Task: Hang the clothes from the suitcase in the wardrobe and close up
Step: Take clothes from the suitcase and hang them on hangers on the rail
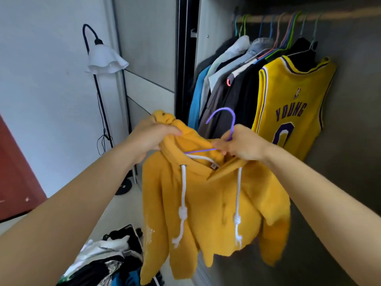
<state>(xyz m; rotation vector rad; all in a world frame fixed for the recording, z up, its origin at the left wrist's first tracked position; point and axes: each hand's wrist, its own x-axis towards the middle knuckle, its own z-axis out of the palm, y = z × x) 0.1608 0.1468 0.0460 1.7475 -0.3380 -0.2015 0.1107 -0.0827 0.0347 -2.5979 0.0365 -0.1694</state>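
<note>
The left hand point(151, 137) has its fingers curled tight around the bunched hood of the fuzzy mustard-yellow hoodie with white drawstrings point(206, 203). The right hand point(243, 144) pinches the neck of the thin purple wire hanger point(224, 112), which sits inside the hoodie collar. Both forearms extend forward at chest height before the open grey wardrobe point(350, 141), where a yellow basketball jersey point(292, 100) hangs. Mixed clothes point(107, 256) lie on the pale floor point(123, 213) below.

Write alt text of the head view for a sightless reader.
A person's left grip holds a yellow hoodie by its hood, the right grip its purple hanger, before a wardrobe rail of hung clothes, a yellow jersey rightmost.
</note>
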